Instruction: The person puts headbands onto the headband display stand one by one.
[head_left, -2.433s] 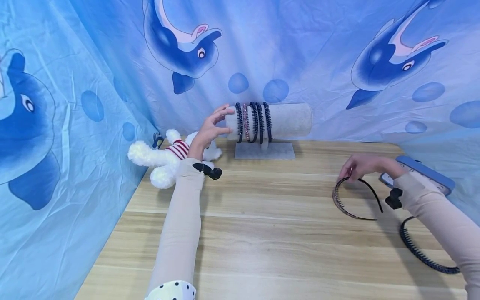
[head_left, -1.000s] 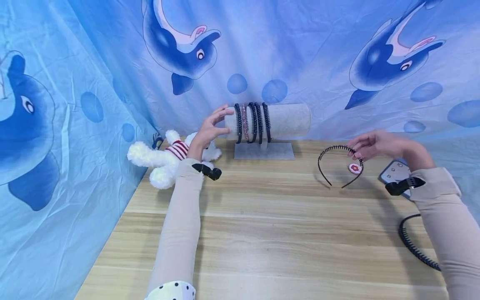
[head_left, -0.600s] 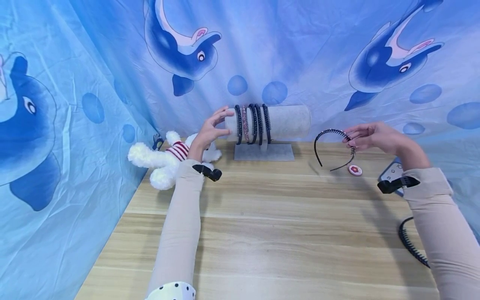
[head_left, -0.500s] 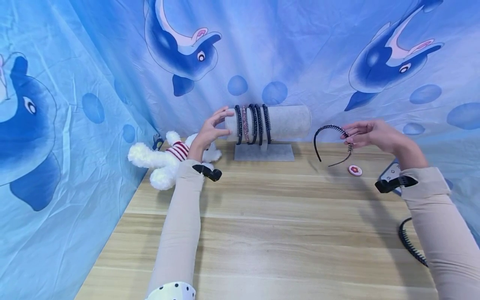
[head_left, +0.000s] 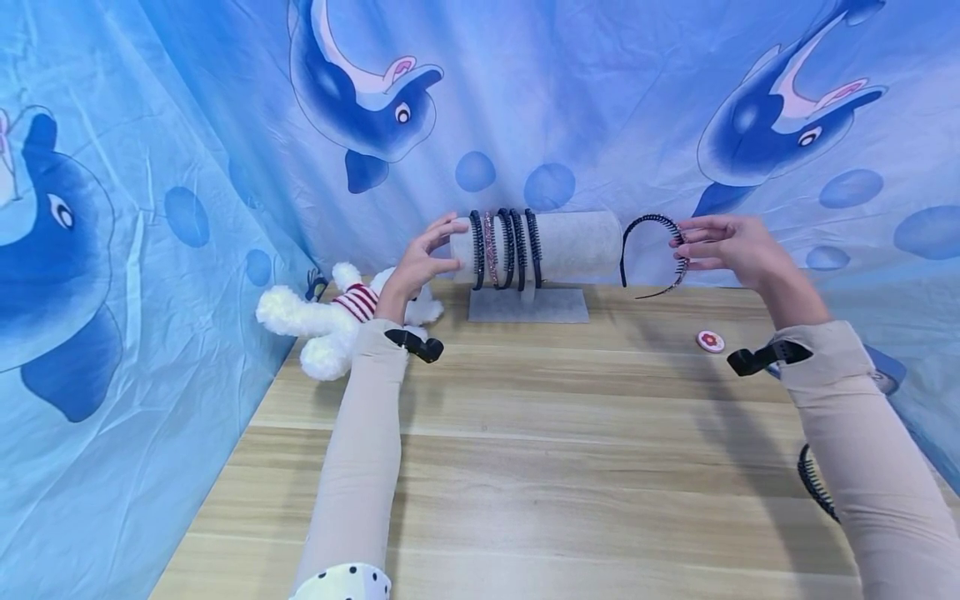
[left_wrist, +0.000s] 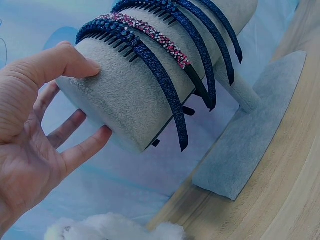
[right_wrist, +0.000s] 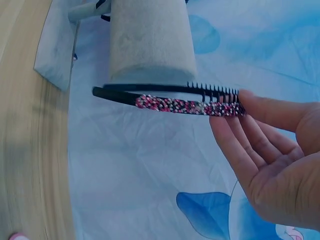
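A grey velvet headband stand (head_left: 581, 243) at the back of the table carries several headbands on the left part of its roll; one has pink glitter (left_wrist: 170, 47), the others are dark. My left hand (head_left: 417, 262) grips the roll's left end, thumb on its side and fingertips at the end face. Between thumb and fingers of my right hand (head_left: 738, 246) is a toothed headband (right_wrist: 172, 104) studded with pink and silver stones. It is raised off the table, its open ends pointing down and left in the head view, just beside the roll's right end.
Left of the stand lies a white plush toy (head_left: 322, 321) in a striped top. A round flower badge (head_left: 710, 341) lies on the table (head_left: 525, 467) at right. Another black headband (head_left: 816, 483) and a blue object (head_left: 885, 369) are partly behind my right arm. A dolphin curtain (head_left: 600, 100) closes the back.
My right hand has lifted the pink-studded headband from the right of the table up and left to the roll's right end, uncovering the badge. The left hand has kept its place.
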